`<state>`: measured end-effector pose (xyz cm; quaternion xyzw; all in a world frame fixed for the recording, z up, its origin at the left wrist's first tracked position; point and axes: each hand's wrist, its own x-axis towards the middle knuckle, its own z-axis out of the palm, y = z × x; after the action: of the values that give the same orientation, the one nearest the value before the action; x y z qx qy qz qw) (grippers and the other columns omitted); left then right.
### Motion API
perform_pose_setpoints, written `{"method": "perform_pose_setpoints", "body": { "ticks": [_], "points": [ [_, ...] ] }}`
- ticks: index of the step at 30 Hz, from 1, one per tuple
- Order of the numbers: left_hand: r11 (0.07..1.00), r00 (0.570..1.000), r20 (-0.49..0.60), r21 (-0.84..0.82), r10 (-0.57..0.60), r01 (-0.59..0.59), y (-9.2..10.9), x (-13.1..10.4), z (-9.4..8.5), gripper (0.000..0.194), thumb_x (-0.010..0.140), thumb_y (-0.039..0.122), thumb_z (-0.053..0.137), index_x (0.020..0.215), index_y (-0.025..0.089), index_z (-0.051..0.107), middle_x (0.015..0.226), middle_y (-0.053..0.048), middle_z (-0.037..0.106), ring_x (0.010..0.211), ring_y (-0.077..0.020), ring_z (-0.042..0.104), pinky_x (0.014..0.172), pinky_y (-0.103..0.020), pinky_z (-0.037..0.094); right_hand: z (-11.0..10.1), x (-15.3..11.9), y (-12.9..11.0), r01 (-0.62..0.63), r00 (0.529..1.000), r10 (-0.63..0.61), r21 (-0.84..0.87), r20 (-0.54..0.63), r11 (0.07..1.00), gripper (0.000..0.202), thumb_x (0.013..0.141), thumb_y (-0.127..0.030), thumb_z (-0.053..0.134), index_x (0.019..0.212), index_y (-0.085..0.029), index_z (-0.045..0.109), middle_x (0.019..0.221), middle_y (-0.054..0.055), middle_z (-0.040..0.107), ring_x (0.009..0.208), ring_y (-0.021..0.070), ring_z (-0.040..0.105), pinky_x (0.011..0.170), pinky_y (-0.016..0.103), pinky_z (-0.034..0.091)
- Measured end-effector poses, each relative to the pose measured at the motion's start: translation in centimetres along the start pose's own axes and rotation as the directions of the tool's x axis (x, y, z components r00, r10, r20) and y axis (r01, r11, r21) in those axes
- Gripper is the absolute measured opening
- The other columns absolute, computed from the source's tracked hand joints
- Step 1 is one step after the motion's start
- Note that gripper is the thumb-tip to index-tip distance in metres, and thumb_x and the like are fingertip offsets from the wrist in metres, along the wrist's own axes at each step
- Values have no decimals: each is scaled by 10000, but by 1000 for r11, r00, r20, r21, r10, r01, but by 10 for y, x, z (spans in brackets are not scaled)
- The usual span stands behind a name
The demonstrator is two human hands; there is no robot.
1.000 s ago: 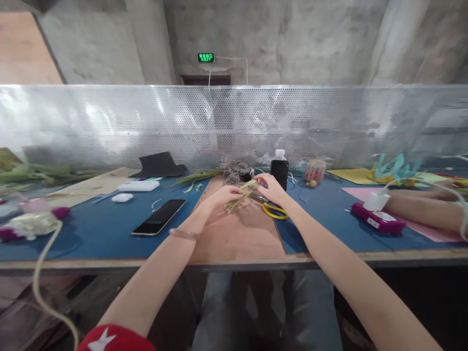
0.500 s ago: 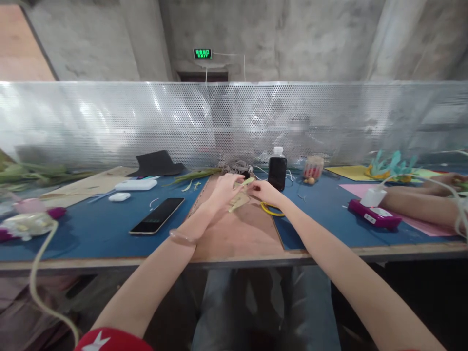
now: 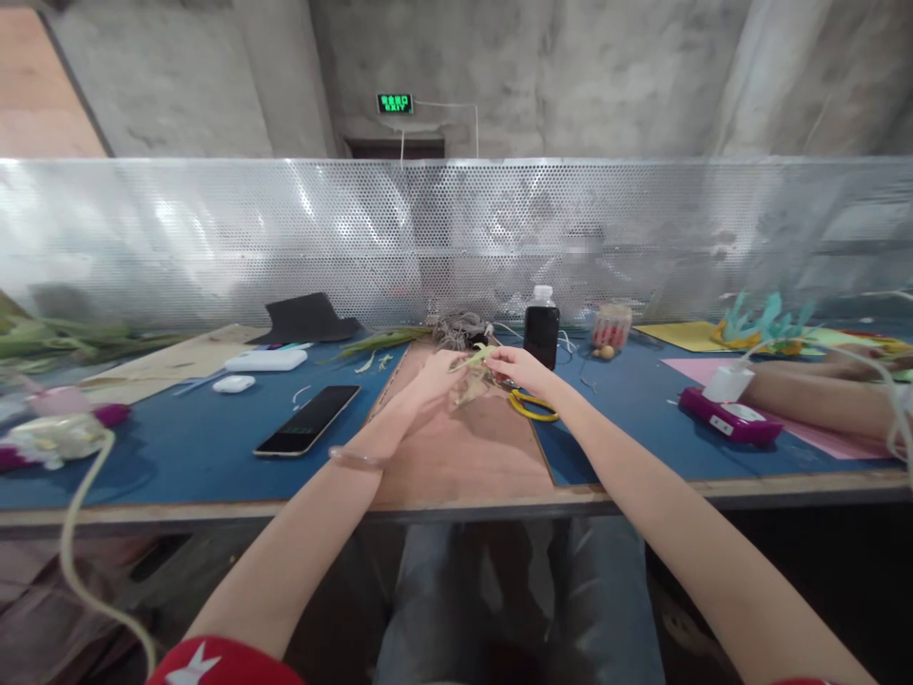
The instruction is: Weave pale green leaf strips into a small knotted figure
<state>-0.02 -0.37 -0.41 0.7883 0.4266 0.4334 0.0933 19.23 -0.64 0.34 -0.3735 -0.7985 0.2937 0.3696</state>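
Pale green leaf strips (image 3: 473, 363) are held between both hands over the bare wooden part of the table. My left hand (image 3: 440, 371) is closed on the left side of the strips, its fingertips partly hidden. From the right, my right hand (image 3: 514, 365) pinches their other end. Yellow-handled scissors (image 3: 532, 406) lie just below my right hand, their blades not clearly visible. Behind the hands is a tangle of grey cord (image 3: 460, 330). A dark bottle with a white cap (image 3: 541, 335) stands behind my right hand.
On the left lie a phone (image 3: 308, 420), a white case (image 3: 234, 383), black paper (image 3: 306, 319) and long green leaves (image 3: 385, 340). To the right are a jar (image 3: 611, 329), a purple power strip (image 3: 730, 416) and another person's forearm (image 3: 820, 398). A perforated metal screen (image 3: 285, 238) runs behind.
My left fingers have lowered beside the strips, and my right hand has shifted slightly right. The strips have turned and changed shape between the hands. The other person's hand has moved a little.
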Motion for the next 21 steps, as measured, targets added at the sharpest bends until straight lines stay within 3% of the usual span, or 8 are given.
{"method": "perform_pose_setpoints", "body": {
  "ticks": [6, 12, 21],
  "points": [
    [999, 989, 144, -17, -24, 27, 2, -4, 1, 217, 837, 289, 515, 974, 127, 560, 994, -65, 578, 886, -181, 561, 782, -389, 461, 2, -1, 2, -10, 999, 8, 31, 45, 999, 212, 868, -308, 482, 910, -112, 552, 747, -4, 563, 573, 75, 531, 524, 222, 462],
    [988, 942, 335, -130, -38, 86, 11, -8, 1, 196, 840, 293, 509, 892, 121, 586, 891, -32, 600, 793, -163, 578, 715, -336, 483, 2, 1, 3, -6, 999, 5, 33, 51, 999, 209, 869, -301, 479, 926, -114, 552, 805, 13, 575, 646, 97, 556, 585, 256, 479],
    [840, 904, 392, -423, -171, 341, 23, -6, 3, 257, 869, 331, 456, 969, 115, 553, 848, -38, 597, 688, -125, 581, 628, -298, 495, 2, -2, -5, 65, 996, -61, -69, 59, 996, 230, 868, -322, 478, 927, -114, 558, 773, 5, 577, 617, 92, 552, 568, 250, 475]
  ]
}}
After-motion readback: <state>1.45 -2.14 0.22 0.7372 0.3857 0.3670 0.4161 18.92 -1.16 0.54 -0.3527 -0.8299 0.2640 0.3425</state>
